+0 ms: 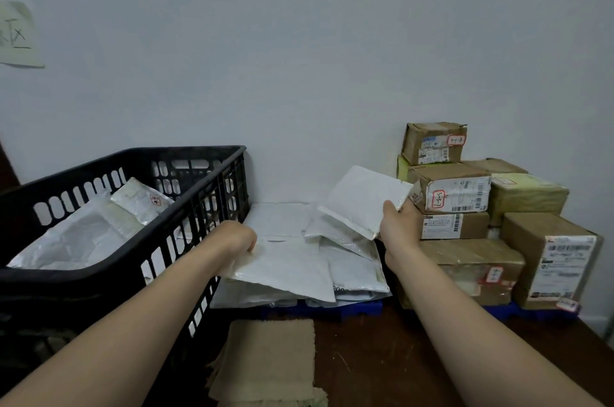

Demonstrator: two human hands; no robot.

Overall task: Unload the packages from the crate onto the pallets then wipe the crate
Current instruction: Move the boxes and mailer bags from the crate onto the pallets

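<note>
Head view, looking down along two bare forearms. The left hand has its fingers curled over the near left corner of a flat envelope. This envelope is white and lies on top of a heap of parcels, with its far end resting there and the gripped corner slightly lifted. The right hand pinches a raised envelope, also white. The thumb lies on top at the near right edge and the fingers are underneath. The envelope is held tilted in the air above the heap, clear of it.

Between and below the hands, the heap of white and grey parcels rests on a blue pallet. Only the pallet's front edge shows.

Just left of the left hand stands a black slotted crate, its side wall close against that forearm. Inside it lie crumpled white bags and a silvery packet with a small red-edged sticker, leaning toward the far wall.

Right of the right hand, and just behind its knuckles, cardboard boxes are piled several high. They are brown, taped, and carry printed barcode labels and red-bordered handwritten stickers. Blue pallet edge shows under these too.

Nearer than both hands, between the forearms, a folded beige cloth lies on the dark brown counter, just in front of the pallet. Sheets of paper hang on the pale wall beyond.
</note>
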